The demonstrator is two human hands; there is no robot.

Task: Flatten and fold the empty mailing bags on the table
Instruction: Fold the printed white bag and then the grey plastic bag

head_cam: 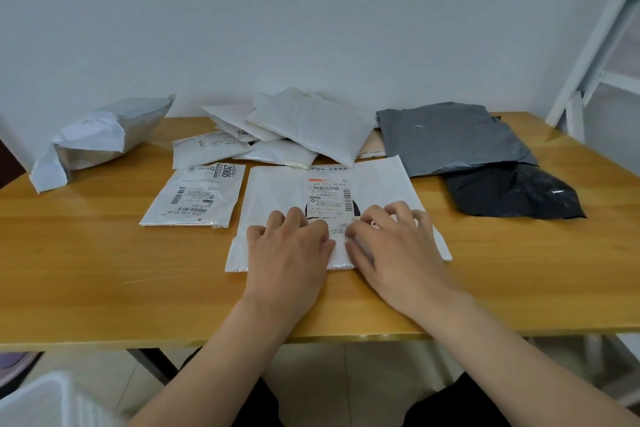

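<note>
A white mailing bag (277, 191) with a shipping label lies flat on the wooden table (86, 253) in front of me. My left hand (289, 250) presses palm-down on its near middle, fingers spread. My right hand (391, 246) presses beside it on the bag's near right part, fingers slightly bent. Left of this bag lies a smaller white labelled bag (197, 198). A heap of white bags (294, 128) sits at the back centre.
A crumpled grey-white bag (100, 139) stands at the back left. A grey bag (450, 139) and a black bag (512, 191) lie at the right. A white ladder frame (595, 55) rises beyond the table's right corner. The table's front edge is near my forearms.
</note>
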